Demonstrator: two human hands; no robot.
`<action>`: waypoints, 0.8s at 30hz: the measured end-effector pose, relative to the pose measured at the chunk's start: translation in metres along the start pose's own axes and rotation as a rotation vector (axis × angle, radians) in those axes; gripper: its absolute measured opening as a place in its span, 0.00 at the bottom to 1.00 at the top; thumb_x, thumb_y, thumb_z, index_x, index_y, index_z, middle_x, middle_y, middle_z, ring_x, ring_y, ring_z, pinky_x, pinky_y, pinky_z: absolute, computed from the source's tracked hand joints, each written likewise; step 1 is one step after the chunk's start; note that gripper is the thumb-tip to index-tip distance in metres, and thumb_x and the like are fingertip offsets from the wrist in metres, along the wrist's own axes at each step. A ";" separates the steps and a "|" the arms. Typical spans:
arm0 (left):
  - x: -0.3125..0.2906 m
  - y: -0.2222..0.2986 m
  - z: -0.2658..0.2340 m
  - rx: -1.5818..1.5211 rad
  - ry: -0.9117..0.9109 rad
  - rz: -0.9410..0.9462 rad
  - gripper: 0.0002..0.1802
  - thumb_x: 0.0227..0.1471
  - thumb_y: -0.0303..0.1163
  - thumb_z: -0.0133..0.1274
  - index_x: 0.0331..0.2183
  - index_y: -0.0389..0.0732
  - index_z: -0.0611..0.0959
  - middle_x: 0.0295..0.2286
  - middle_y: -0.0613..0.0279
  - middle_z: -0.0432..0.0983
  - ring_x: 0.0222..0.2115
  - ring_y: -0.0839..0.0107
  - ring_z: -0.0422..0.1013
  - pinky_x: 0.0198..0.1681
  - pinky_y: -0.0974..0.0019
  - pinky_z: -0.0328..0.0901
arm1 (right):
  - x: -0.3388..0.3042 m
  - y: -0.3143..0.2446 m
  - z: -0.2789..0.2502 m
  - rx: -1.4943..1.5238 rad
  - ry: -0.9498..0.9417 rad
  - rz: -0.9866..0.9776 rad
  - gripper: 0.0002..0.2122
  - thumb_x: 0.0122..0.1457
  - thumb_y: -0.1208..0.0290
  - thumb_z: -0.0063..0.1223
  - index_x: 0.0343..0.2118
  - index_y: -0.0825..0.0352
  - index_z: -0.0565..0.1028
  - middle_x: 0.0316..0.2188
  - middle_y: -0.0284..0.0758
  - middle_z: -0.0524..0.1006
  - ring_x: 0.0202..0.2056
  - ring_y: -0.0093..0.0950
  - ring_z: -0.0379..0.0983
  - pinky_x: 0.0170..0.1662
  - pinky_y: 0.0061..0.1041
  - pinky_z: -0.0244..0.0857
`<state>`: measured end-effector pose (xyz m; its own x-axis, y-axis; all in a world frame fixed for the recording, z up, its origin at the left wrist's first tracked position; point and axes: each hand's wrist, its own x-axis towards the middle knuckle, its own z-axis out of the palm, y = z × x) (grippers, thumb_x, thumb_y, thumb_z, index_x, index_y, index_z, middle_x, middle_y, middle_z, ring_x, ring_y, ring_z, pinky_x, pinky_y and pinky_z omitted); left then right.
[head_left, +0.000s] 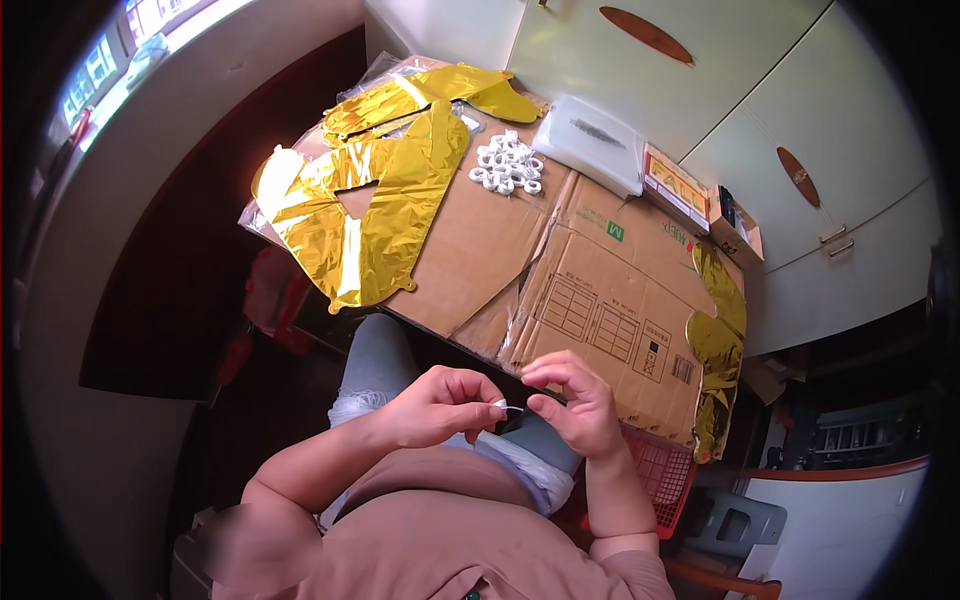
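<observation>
Left hand (440,408): thumb and finger closed on a small white piece (501,405), from which a short white strand (514,408) projects toward 3 o'clock. Right hand (583,410): partly open, thumb and fingertips apart, just beside the strand. From the hands, white rolls (506,165) lie piled on cardboard (440,270) at 12 o'clock; gold foil (385,235) lies at 11 o'clock.

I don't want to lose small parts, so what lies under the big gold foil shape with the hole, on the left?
Brown cardboard shows through the hole in the gold foil shape and along its right edge. Anything directly beneath the foil is covered.
</observation>
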<state>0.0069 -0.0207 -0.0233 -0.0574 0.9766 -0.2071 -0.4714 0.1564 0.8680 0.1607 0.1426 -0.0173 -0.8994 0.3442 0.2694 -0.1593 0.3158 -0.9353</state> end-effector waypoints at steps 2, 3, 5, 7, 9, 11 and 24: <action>0.001 0.001 0.002 0.037 -0.024 0.009 0.07 0.55 0.30 0.54 0.31 0.35 0.80 0.22 0.66 0.75 0.23 0.82 0.69 0.26 0.76 0.65 | 0.001 -0.011 -0.003 0.072 -0.065 0.022 0.10 0.49 0.78 0.63 0.35 0.69 0.76 0.33 0.36 0.76 0.37 0.28 0.74 0.42 0.24 0.67; 0.002 0.003 0.002 0.079 -0.027 0.012 0.07 0.55 0.29 0.55 0.31 0.35 0.80 0.22 0.67 0.75 0.23 0.81 0.69 0.27 0.76 0.65 | 0.005 -0.016 -0.002 0.015 -0.125 -0.009 0.10 0.48 0.79 0.63 0.34 0.69 0.76 0.31 0.36 0.77 0.36 0.26 0.74 0.41 0.23 0.67; 0.001 0.006 0.004 0.161 -0.029 0.021 0.07 0.54 0.29 0.55 0.30 0.34 0.80 0.22 0.67 0.75 0.23 0.81 0.69 0.27 0.76 0.65 | 0.001 -0.014 0.002 0.071 -0.140 0.089 0.09 0.48 0.79 0.64 0.34 0.69 0.76 0.30 0.35 0.77 0.34 0.25 0.74 0.39 0.22 0.67; 0.002 0.004 0.003 0.165 -0.036 0.023 0.07 0.53 0.30 0.54 0.30 0.36 0.80 0.22 0.68 0.74 0.23 0.82 0.69 0.26 0.76 0.64 | 0.001 -0.012 0.005 0.074 -0.134 0.115 0.09 0.49 0.78 0.64 0.33 0.68 0.76 0.28 0.34 0.77 0.31 0.22 0.74 0.36 0.20 0.68; 0.002 0.002 0.001 0.176 -0.036 0.006 0.08 0.53 0.31 0.54 0.30 0.36 0.80 0.21 0.69 0.73 0.22 0.82 0.68 0.26 0.76 0.64 | -0.002 -0.010 0.006 0.050 -0.141 0.099 0.09 0.48 0.79 0.64 0.32 0.68 0.75 0.28 0.34 0.77 0.31 0.23 0.75 0.36 0.21 0.68; 0.001 0.003 -0.001 0.155 -0.018 -0.024 0.07 0.52 0.31 0.54 0.30 0.36 0.80 0.21 0.68 0.74 0.22 0.82 0.69 0.26 0.76 0.64 | 0.001 -0.012 0.009 -0.032 -0.142 0.002 0.09 0.47 0.80 0.64 0.31 0.67 0.75 0.27 0.35 0.77 0.30 0.25 0.75 0.34 0.22 0.68; 0.026 0.015 -0.020 -0.424 0.241 0.124 0.16 0.51 0.24 0.50 0.44 0.35 0.77 0.32 0.62 0.76 0.25 0.79 0.70 0.29 0.76 0.65 | 0.057 0.006 0.016 -0.267 0.073 0.045 0.06 0.46 0.78 0.60 0.26 0.66 0.73 0.21 0.34 0.75 0.22 0.24 0.73 0.26 0.23 0.66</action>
<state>-0.0196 0.0038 -0.0243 -0.3143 0.9142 -0.2557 -0.7612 -0.0817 0.6434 0.1018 0.1503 -0.0112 -0.8697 0.4234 0.2538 0.0019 0.5170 -0.8560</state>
